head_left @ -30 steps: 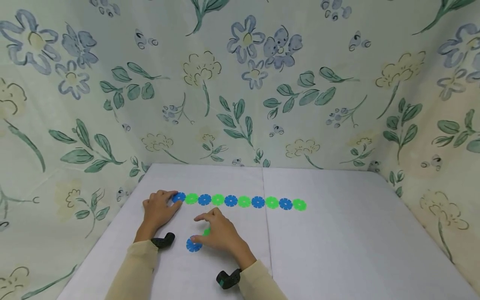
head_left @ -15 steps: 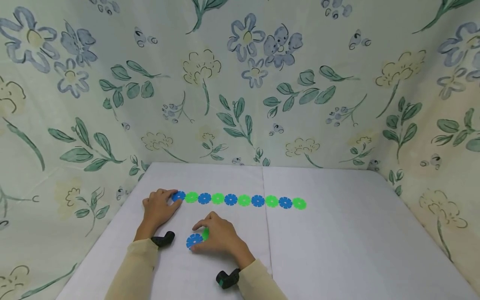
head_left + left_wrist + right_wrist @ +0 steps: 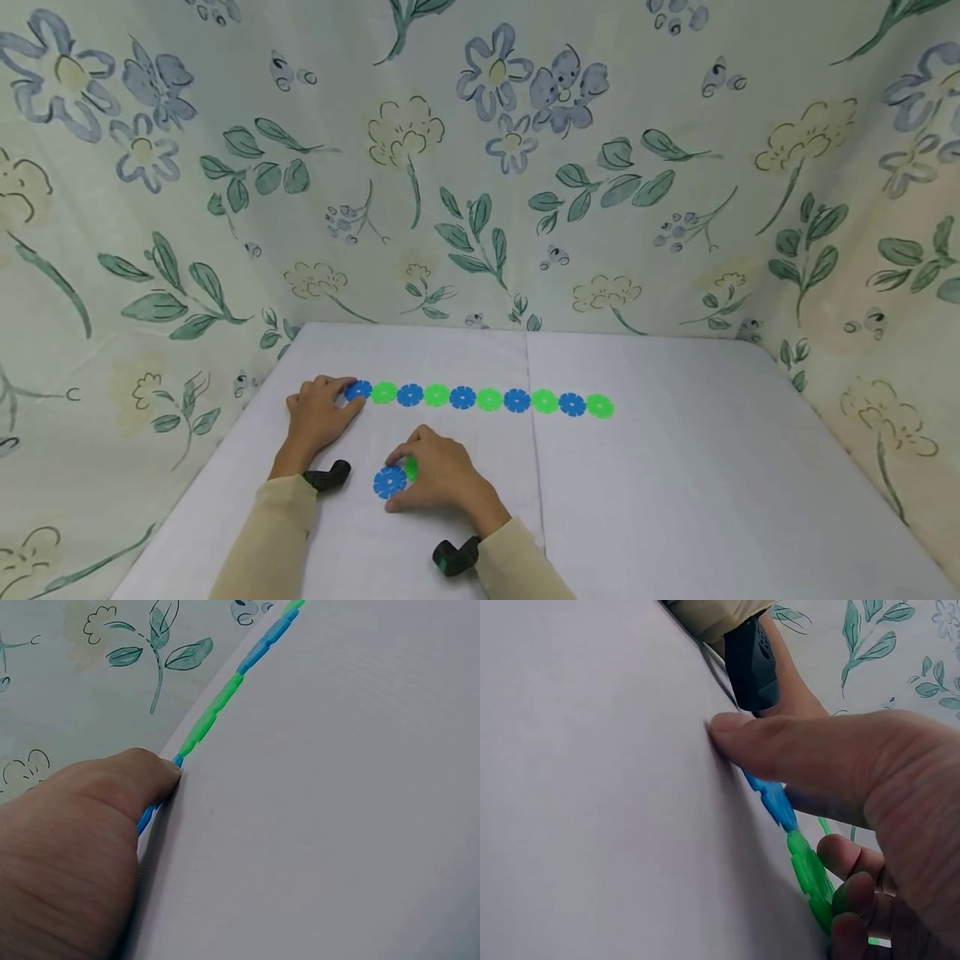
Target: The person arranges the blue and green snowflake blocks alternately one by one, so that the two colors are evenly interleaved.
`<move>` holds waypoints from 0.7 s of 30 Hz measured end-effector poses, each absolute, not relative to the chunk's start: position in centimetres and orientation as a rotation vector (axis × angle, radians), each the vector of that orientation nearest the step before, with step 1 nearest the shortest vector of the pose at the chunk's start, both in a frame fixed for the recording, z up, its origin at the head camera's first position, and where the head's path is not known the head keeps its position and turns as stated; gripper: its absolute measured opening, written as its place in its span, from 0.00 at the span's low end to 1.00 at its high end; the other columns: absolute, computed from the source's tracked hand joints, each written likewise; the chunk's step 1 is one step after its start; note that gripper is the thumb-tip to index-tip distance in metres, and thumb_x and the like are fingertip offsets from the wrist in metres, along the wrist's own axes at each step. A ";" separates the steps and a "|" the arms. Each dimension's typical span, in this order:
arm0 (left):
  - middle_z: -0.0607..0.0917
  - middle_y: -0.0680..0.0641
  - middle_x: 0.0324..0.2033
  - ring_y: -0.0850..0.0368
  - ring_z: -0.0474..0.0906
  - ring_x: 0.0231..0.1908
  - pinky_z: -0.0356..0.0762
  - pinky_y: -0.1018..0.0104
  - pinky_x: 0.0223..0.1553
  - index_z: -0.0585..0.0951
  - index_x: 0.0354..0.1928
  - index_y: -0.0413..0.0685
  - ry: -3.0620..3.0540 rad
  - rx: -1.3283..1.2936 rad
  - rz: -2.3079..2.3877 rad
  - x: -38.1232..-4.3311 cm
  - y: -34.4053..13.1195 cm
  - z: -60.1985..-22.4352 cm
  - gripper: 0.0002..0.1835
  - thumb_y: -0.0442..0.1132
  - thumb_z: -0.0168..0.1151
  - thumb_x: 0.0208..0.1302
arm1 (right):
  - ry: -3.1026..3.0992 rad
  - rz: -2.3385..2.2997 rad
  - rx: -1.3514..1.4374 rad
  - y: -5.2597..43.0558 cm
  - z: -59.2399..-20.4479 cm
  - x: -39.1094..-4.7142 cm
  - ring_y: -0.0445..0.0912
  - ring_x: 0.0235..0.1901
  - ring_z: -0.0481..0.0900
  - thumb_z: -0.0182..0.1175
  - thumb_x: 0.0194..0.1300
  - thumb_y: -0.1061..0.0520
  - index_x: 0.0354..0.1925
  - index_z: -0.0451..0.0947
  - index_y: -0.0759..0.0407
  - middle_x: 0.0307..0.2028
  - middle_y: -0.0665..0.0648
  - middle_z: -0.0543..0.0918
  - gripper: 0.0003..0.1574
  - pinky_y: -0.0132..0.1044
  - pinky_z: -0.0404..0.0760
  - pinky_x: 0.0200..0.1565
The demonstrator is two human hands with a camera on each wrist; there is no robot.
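Observation:
A straight row of interlocking notched plastic discs, blue and green by turns, lies on the white table. My left hand point(image 3: 318, 415) holds the leftmost blue disc point(image 3: 362, 390) between thumb and forefinger; in the left wrist view the thumb point(image 3: 142, 776) is at its near edge. Closer to me, my right hand point(image 3: 438, 471) has thumb and forefinger curled around another blue disc point(image 3: 389, 482). A green disc point(image 3: 810, 874) joins that blue one edge to edge, with the other curled fingertips against it in the right wrist view. The hand partly hides this green disc in the head view.
The row ends on the right with a green disc point(image 3: 600, 406). A seam point(image 3: 536, 467) runs down the white tabletop point(image 3: 697, 475). A flowered curtain point(image 3: 480, 167) surrounds the table's back and sides. Black wrist devices point(image 3: 456, 556) sit at both sleeves.
My right thumb has slid from the top of the near blue disc to its lower edge, and the forefinger has come down to its upper edge. The left hand stays still on the row.

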State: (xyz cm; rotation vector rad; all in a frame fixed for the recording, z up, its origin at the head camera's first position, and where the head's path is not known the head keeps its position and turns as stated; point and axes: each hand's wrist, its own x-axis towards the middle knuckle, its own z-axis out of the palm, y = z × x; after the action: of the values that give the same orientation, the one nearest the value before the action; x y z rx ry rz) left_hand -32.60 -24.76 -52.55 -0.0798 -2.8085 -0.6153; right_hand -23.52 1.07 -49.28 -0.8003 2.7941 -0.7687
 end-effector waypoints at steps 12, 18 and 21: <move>0.79 0.38 0.56 0.37 0.70 0.57 0.56 0.36 0.53 0.78 0.64 0.55 -2.801 -0.087 -0.625 -32.9 -24.9 -52.8 0.28 0.58 0.62 0.66 | 2.808 -0.799 -0.798 1.2 -49.4 -23.7 0.33 0.41 0.74 0.77 0.44 0.30 0.47 0.84 0.30 0.45 0.39 0.74 0.29 0.31 0.73 0.42; 0.79 0.38 0.56 0.37 0.70 0.56 0.56 0.36 0.53 0.78 0.64 0.55 -2.802 -0.079 -0.623 -32.8 -24.9 -52.9 0.28 0.58 0.62 0.66 | 2.792 -0.827 -0.781 1.3 -49.3 -23.6 0.33 0.41 0.74 0.77 0.46 0.32 0.45 0.85 0.33 0.45 0.39 0.75 0.27 0.31 0.74 0.43; 0.79 0.38 0.56 0.37 0.70 0.56 0.56 0.36 0.53 0.78 0.65 0.55 -2.803 -0.084 -0.622 -32.8 -24.9 -52.8 0.28 0.58 0.62 0.66 | 2.796 -0.824 -0.784 1.3 -49.2 -23.5 0.33 0.41 0.75 0.77 0.46 0.32 0.45 0.86 0.33 0.45 0.39 0.76 0.26 0.31 0.74 0.43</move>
State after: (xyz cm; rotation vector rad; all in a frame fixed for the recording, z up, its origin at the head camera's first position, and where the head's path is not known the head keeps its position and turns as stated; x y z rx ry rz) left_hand -32.75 -24.87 -52.83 -0.0836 -2.8034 -0.6216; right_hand -23.55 1.28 -49.23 -0.7840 2.7959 -0.8239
